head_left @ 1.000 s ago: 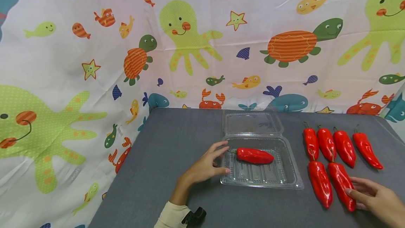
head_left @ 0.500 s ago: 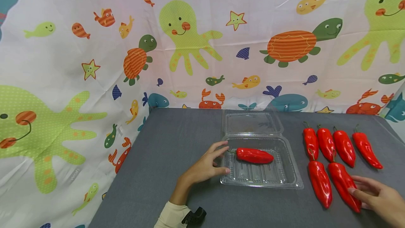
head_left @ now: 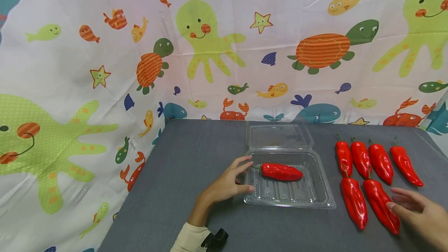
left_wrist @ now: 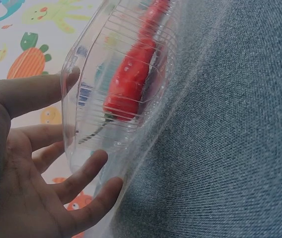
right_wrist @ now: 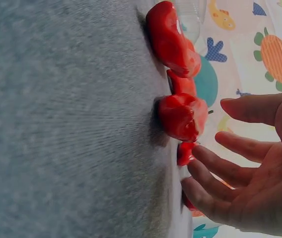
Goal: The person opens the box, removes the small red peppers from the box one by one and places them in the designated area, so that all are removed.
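My left hand (head_left: 229, 182) rests at the left end of a clear plastic clamshell container (head_left: 325, 193), its fingers spread and thumb tip right at the rim. In the left wrist view, the thumb and fingers (left_wrist: 89, 171) show beside the see-through wall. Inside lies one red pepper (head_left: 281, 172) with a green stem, on its side. My right hand (head_left: 416, 213) is beside the nearest red pepper (head_left: 381, 207) of the group on the right, fingers loosely bent and holding nothing. The right wrist view shows the open palm (right_wrist: 255, 183) facing the peppers (right_wrist: 183, 116).
Several more red peppers lie in two rows right of the container, including a far-right one (head_left: 406, 166) and a front one (head_left: 354, 203). The container's lid (head_left: 280, 135) lies folded back behind it. A curtain with sea animals (head_left: 217, 100) hangs behind the grey table (head_left: 196, 147).
My right hand first slid the near pepper's lower end slightly right, then let go and drew a little up and away. The left hand has stayed at the container.
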`<state>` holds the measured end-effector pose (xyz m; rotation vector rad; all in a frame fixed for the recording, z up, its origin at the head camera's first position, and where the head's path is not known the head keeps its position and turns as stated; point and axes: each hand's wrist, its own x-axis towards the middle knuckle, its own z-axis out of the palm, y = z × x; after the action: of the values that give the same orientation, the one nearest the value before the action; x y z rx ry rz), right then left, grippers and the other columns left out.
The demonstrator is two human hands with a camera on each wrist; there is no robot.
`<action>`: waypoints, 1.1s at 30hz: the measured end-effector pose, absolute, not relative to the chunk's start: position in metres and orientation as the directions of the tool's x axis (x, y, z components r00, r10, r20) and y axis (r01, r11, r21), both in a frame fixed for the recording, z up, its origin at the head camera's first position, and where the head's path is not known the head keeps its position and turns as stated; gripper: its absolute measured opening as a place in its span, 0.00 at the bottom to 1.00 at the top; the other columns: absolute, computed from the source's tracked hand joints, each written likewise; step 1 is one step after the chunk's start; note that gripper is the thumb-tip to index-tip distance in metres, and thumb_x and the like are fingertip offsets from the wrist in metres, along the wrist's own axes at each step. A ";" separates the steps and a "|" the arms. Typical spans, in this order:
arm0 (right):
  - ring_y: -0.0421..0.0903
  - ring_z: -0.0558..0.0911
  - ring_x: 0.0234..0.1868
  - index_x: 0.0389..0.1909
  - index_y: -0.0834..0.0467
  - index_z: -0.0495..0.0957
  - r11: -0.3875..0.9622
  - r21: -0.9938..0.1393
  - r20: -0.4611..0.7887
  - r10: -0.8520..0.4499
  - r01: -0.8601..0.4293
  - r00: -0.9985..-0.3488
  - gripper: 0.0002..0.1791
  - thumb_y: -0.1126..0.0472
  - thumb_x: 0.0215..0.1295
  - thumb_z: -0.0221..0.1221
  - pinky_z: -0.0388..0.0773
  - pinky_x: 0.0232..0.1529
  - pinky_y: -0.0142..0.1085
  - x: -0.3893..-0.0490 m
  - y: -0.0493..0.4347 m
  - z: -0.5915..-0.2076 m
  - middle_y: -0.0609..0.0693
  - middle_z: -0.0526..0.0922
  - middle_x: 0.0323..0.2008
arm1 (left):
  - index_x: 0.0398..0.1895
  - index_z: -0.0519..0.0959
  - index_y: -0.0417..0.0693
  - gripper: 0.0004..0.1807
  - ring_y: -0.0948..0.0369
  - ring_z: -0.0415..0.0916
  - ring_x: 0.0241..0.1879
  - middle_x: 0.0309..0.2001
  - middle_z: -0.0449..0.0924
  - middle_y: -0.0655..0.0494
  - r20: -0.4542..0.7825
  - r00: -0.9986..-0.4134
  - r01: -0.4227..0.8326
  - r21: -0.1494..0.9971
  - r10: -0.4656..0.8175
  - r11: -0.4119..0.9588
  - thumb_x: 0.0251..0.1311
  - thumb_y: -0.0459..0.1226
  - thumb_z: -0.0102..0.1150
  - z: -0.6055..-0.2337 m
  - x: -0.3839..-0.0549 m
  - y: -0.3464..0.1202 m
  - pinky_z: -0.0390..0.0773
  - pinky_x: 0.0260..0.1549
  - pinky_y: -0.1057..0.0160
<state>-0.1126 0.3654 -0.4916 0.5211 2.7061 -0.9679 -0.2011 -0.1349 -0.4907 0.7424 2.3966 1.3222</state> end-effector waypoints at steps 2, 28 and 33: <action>0.79 0.73 0.58 0.73 0.78 0.57 0.719 -0.560 -0.310 0.280 0.413 -0.908 0.42 0.50 0.76 0.61 0.80 0.45 0.61 -0.113 0.363 -0.488 0.85 0.68 0.62 | 0.83 0.62 0.49 0.44 0.55 0.69 0.70 0.84 0.50 0.67 -0.015 -0.819 0.294 0.848 0.574 0.441 0.67 0.48 0.70 -0.491 -0.202 -0.135 0.79 0.60 0.58; 0.70 0.75 0.57 0.72 0.69 0.69 0.777 -0.625 0.040 0.132 0.078 -0.990 0.37 0.47 0.75 0.65 0.83 0.39 0.41 -0.126 0.302 -0.439 0.77 0.76 0.62 | 0.83 0.63 0.48 0.44 0.52 0.69 0.71 0.84 0.50 0.65 -0.012 -0.818 0.291 0.853 0.574 0.433 0.67 0.48 0.69 -0.494 -0.201 -0.134 0.80 0.61 0.55; 0.50 0.81 0.54 0.73 0.64 0.71 0.748 -0.663 0.070 0.092 0.023 -0.993 0.36 0.47 0.74 0.66 0.72 0.32 0.17 -0.128 0.292 -0.440 0.73 0.79 0.61 | 0.83 0.63 0.48 0.44 0.53 0.69 0.71 0.84 0.51 0.67 -0.013 -0.820 0.285 0.857 0.572 0.428 0.67 0.49 0.69 -0.493 -0.201 -0.134 0.79 0.62 0.53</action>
<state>-0.1285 0.2918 -0.4396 0.0992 3.0281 -1.1464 -0.2007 -0.1342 -0.4930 0.7399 2.3837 1.3430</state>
